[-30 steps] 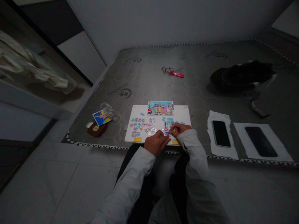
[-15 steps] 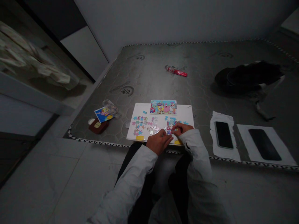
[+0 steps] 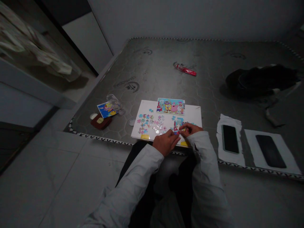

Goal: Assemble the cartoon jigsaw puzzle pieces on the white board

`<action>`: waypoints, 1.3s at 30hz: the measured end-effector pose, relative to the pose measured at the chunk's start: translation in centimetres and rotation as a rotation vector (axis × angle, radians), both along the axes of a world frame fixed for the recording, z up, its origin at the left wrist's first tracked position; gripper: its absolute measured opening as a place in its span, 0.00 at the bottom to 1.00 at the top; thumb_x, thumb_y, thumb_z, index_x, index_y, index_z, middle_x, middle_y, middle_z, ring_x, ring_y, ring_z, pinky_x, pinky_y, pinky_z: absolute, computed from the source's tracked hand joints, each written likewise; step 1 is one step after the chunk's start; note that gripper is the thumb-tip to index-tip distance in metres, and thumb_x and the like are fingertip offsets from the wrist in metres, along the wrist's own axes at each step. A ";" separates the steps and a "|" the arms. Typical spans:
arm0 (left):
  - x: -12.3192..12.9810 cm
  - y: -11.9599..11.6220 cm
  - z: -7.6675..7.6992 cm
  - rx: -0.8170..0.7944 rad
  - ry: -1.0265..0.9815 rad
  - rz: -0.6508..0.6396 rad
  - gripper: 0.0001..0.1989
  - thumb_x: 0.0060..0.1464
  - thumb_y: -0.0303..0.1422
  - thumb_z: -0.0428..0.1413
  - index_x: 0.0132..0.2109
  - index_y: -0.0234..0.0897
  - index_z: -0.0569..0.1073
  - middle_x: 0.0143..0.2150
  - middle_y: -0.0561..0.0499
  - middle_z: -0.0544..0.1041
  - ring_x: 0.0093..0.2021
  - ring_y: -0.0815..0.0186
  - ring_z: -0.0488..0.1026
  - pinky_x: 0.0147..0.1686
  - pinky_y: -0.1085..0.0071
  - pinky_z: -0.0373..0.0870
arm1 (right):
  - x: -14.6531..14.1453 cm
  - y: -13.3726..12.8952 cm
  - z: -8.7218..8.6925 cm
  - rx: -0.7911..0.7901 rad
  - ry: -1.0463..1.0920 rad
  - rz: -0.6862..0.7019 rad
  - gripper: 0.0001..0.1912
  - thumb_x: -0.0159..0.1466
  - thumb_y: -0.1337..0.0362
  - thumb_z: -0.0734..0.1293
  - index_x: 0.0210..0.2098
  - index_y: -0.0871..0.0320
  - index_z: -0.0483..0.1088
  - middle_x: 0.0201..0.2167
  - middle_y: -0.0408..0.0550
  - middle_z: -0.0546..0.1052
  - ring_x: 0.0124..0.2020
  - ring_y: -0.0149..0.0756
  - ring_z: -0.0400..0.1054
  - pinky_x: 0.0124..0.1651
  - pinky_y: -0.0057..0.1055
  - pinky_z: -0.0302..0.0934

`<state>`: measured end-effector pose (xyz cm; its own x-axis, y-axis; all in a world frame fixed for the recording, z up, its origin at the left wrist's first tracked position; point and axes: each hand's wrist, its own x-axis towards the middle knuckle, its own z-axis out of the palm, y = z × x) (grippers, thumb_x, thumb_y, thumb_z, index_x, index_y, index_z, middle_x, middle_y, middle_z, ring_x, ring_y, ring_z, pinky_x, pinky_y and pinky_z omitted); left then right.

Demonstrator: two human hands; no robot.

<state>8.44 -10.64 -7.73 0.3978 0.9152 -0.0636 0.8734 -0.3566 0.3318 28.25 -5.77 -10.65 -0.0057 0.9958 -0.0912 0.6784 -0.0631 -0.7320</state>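
Note:
A white board (image 3: 190, 110) lies at the near edge of the grey surface. Several loose jigsaw pieces (image 3: 143, 122) are spread over its left half, and some pale ones (image 3: 158, 128) lie face down in the middle. On the right, a partly joined jigsaw section (image 3: 177, 122) sits just beyond my fingers. My left hand (image 3: 166, 142) is bent over the board's front edge with its fingers closed; what is under the fingertips is hidden. My right hand (image 3: 192, 129) pinches a small jigsaw piece at the joined section, its fingertips close to the left ones. A cartoon picture card (image 3: 171, 106) lies along the board's far edge.
To the left are a brown case (image 3: 101, 122), a blue picture card (image 3: 104, 110) and a clear plastic container (image 3: 116, 104). A red packet (image 3: 186, 69) lies farther back. Two phones (image 3: 230, 139) on white sheets and a black bag (image 3: 261, 80) are on the right.
The whole view has shifted slightly, so the board and things appear a little to the right. Both hands stay together at the joined jigsaw section, with only small finger movement.

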 end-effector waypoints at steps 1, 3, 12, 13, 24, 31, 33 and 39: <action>0.1 0.0 0.0 -0.001 -0.003 0.001 0.22 0.78 0.46 0.46 0.60 0.50 0.82 0.54 0.48 0.82 0.43 0.64 0.83 0.35 0.71 0.74 | 0.0 0.1 0.0 -0.007 0.000 0.004 0.14 0.57 0.50 0.73 0.37 0.51 0.83 0.20 0.38 0.72 0.24 0.31 0.63 0.32 0.30 0.54; 0.1 -0.1 0.0 -0.005 0.002 0.005 0.22 0.78 0.46 0.45 0.60 0.50 0.82 0.54 0.48 0.82 0.43 0.64 0.82 0.36 0.70 0.75 | 0.2 0.3 -0.2 -0.030 -0.005 0.015 0.16 0.56 0.49 0.73 0.37 0.51 0.83 0.20 0.38 0.72 0.24 0.31 0.62 0.30 0.30 0.53; 0.3 -0.1 0.5 -0.032 0.041 0.015 0.23 0.78 0.46 0.43 0.61 0.50 0.81 0.54 0.48 0.81 0.43 0.61 0.83 0.36 0.68 0.75 | 0.7 0.8 -2.1 0.003 -0.026 -0.017 0.17 0.54 0.49 0.70 0.37 0.51 0.83 0.19 0.38 0.70 0.22 0.31 0.59 0.29 0.30 0.51; 0.3 -0.1 0.5 -0.036 0.040 0.019 0.23 0.78 0.46 0.43 0.60 0.50 0.81 0.54 0.48 0.81 0.43 0.61 0.83 0.36 0.68 0.75 | 0.7 0.7 -2.3 0.002 -0.016 -0.016 0.18 0.53 0.49 0.71 0.37 0.51 0.83 0.19 0.38 0.70 0.22 0.30 0.58 0.29 0.30 0.51; 0.6 -0.3 0.6 -0.054 0.001 0.046 0.22 0.77 0.45 0.45 0.61 0.50 0.81 0.54 0.47 0.81 0.44 0.60 0.83 0.37 0.67 0.75 | 0.7 0.6 -1.9 -0.010 -0.010 0.002 0.17 0.53 0.49 0.74 0.37 0.52 0.83 0.19 0.38 0.71 0.22 0.30 0.60 0.28 0.29 0.51; 0.6 -0.3 0.3 -0.052 -0.011 0.063 0.21 0.77 0.44 0.46 0.66 0.51 0.78 0.55 0.47 0.82 0.46 0.60 0.84 0.36 0.67 0.75 | 1.0 0.9 -1.6 -0.033 0.045 0.012 0.18 0.53 0.48 0.72 0.36 0.53 0.83 0.18 0.39 0.70 0.22 0.30 0.59 0.28 0.29 0.52; 0.5 -0.4 -0.1 -0.032 -0.018 0.085 0.21 0.77 0.44 0.47 0.66 0.51 0.78 0.55 0.47 0.82 0.46 0.59 0.83 0.36 0.67 0.74 | 1.1 0.8 -1.7 -0.029 0.067 0.016 0.19 0.54 0.47 0.72 0.37 0.53 0.83 0.19 0.39 0.71 0.22 0.30 0.60 0.28 0.29 0.52; 0.4 -0.4 -0.4 -0.008 0.008 0.140 0.20 0.76 0.46 0.49 0.64 0.53 0.79 0.55 0.48 0.82 0.46 0.60 0.83 0.34 0.68 0.73 | 1.1 0.5 -1.8 0.008 0.119 0.005 0.18 0.56 0.48 0.72 0.40 0.52 0.82 0.21 0.39 0.73 0.24 0.31 0.61 0.29 0.28 0.55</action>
